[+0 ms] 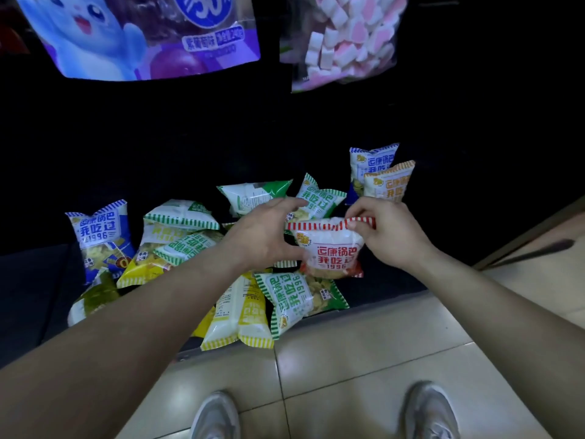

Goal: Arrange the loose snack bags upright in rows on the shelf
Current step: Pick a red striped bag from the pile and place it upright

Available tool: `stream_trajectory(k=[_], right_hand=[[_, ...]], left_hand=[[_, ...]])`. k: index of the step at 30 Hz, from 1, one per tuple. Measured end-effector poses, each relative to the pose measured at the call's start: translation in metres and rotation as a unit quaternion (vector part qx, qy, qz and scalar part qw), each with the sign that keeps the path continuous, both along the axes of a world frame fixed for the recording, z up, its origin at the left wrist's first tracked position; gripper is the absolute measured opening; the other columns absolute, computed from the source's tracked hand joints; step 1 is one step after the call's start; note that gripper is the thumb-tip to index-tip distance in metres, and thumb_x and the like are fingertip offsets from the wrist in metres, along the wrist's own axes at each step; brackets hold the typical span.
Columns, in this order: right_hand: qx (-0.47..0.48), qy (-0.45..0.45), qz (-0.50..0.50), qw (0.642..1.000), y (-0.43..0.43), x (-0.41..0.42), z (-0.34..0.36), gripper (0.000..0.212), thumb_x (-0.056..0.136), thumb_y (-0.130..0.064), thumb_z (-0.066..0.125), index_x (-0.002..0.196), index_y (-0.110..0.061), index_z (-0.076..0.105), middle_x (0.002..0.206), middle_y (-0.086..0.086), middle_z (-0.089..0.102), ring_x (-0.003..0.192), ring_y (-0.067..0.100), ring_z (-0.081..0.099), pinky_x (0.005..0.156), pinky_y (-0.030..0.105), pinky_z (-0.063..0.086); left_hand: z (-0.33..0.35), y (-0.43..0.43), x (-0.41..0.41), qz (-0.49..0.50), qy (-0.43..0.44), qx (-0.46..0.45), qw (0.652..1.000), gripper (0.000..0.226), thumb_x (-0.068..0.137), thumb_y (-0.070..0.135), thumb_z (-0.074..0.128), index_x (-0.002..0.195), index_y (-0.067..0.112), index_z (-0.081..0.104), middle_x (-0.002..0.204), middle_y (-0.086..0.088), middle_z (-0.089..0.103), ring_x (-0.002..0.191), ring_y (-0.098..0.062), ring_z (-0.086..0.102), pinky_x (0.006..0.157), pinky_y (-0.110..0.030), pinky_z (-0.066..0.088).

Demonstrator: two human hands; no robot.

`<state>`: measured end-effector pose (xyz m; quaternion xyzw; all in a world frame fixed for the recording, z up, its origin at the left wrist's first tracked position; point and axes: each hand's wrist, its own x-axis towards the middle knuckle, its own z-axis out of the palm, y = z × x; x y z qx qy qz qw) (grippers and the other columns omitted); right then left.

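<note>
A red-striped snack bag (330, 248) stands upright between both hands. My right hand (384, 231) pinches its top right corner. My left hand (264, 232) cups its left side, thumb under the lower edge and fingers reaching over the top. Behind to the right, a blue-striped bag (372, 163) and an orange-striped bag (387, 182) stand upright in a row. Several green, yellow and blue bags lie loose in a heap on the dark low shelf (389, 280), among them a green one (296, 299) at the front and a blue one (101, 236) propped at the left.
Two yellow bags (240, 315) overhang the shelf's front edge above the beige tiled floor (364, 359). My shoes (217, 416) stand close below. Overhead hang a large purple cartoon bag (136, 33) and a clear bag of pink-white marshmallows (343, 39).
</note>
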<state>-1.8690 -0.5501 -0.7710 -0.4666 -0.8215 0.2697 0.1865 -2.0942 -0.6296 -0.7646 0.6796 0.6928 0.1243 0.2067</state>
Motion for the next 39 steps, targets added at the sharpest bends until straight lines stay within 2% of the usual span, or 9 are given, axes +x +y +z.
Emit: stream_trajectory(k=[4,6,8,10,13,16,21,27,39], right_hand=[[-0.021,0.037,0.003,0.999,-0.006,0.009,0.009,0.005,0.092,-0.02,0.069,0.096,-0.02,0.069,0.089,-0.006,0.069,0.089,0.014,0.064,0.077,0.034,0.053],[-0.031,0.043,0.001,0.999,-0.006,0.018,0.009,0.007,0.093,-0.021,0.067,0.099,-0.021,0.069,0.091,-0.008,0.069,0.091,0.012,0.065,0.077,0.031,0.053],[-0.04,0.054,-0.011,0.998,-0.004,0.029,0.007,0.017,0.095,-0.025,0.064,0.111,-0.022,0.068,0.1,-0.008,0.07,0.097,0.009,0.064,0.079,0.024,0.05],[-0.056,0.056,-0.033,0.996,-0.002,0.044,0.007,0.031,0.098,-0.032,0.058,0.127,-0.022,0.061,0.111,-0.003,0.069,0.103,0.011,0.062,0.086,0.026,0.048],[-0.06,-0.008,-0.05,0.997,0.002,0.068,0.003,0.043,0.098,-0.041,0.052,0.136,-0.022,0.05,0.116,-0.002,0.065,0.104,0.018,0.062,0.089,0.039,0.05],[-0.071,-0.128,-0.057,0.988,0.0,0.095,-0.005,0.055,0.094,-0.043,0.056,0.143,-0.023,0.04,0.126,0.004,0.059,0.113,0.022,0.059,0.094,0.04,0.048],[-0.092,-0.26,-0.049,0.96,-0.003,0.126,-0.011,0.073,0.093,-0.044,0.055,0.153,-0.024,0.018,0.147,0.011,0.041,0.128,0.033,0.05,0.101,0.044,0.046],[-0.07,-0.289,-0.049,0.954,0.015,0.147,-0.017,0.067,0.094,-0.042,0.053,0.151,-0.023,0.023,0.143,0.009,0.042,0.126,0.032,0.049,0.097,0.045,0.048],[-0.113,-0.309,-0.019,0.944,0.045,0.139,-0.085,0.06,0.094,-0.041,0.055,0.146,-0.019,0.034,0.137,0.01,0.042,0.124,0.033,0.048,0.095,0.044,0.047]], left_hand=[[0.001,0.01,0.03,-0.033,0.01,-0.012,0.999,0.087,0.067,0.042,0.087,0.142,0.031,0.044,0.132,0.005,0.057,0.112,-0.017,0.056,0.089,-0.031,0.049],[0.001,0.015,0.04,-0.03,0.014,-0.019,0.999,0.084,0.065,0.044,0.088,0.139,0.031,0.048,0.124,0.005,0.063,0.104,-0.017,0.06,0.086,-0.033,0.052],[-0.002,0.02,0.046,-0.023,0.015,-0.025,0.999,0.08,0.063,0.047,0.088,0.133,0.033,0.052,0.114,0.006,0.067,0.096,-0.016,0.063,0.082,-0.036,0.055],[-0.005,0.024,0.051,-0.007,0.009,-0.038,0.999,0.079,0.062,0.052,0.087,0.131,0.033,0.052,0.11,0.005,0.068,0.09,-0.016,0.065,0.078,-0.038,0.058],[-0.005,0.029,0.059,0.02,-0.002,-0.042,0.999,0.079,0.065,0.053,0.085,0.132,0.032,0.051,0.108,0.004,0.07,0.083,-0.014,0.067,0.075,-0.039,0.059],[-0.003,0.037,0.069,0.045,-0.013,-0.031,0.998,0.077,0.067,0.053,0.085,0.132,0.027,0.052,0.1,0.005,0.071,0.076,-0.012,0.066,0.07,-0.039,0.058],[-0.008,0.07,0.094,0.082,0.017,0.005,0.996,0.08,0.065,0.059,0.083,0.132,0.025,0.052,0.102,-0.001,0.069,0.077,-0.016,0.063,0.065,-0.035,0.055],[-0.028,0.123,0.132,0.078,0.052,-0.004,0.996,0.083,0.065,0.057,0.084,0.135,0.025,0.051,0.106,-0.003,0.068,0.087,-0.023,0.064,0.07,-0.036,0.057],[-0.092,0.198,0.181,0.072,0.063,0.011,0.995,0.08,0.066,0.054,0.084,0.134,0.028,0.052,0.12,-0.006,0.064,0.104,-0.028,0.064,0.077,-0.036,0.054]])
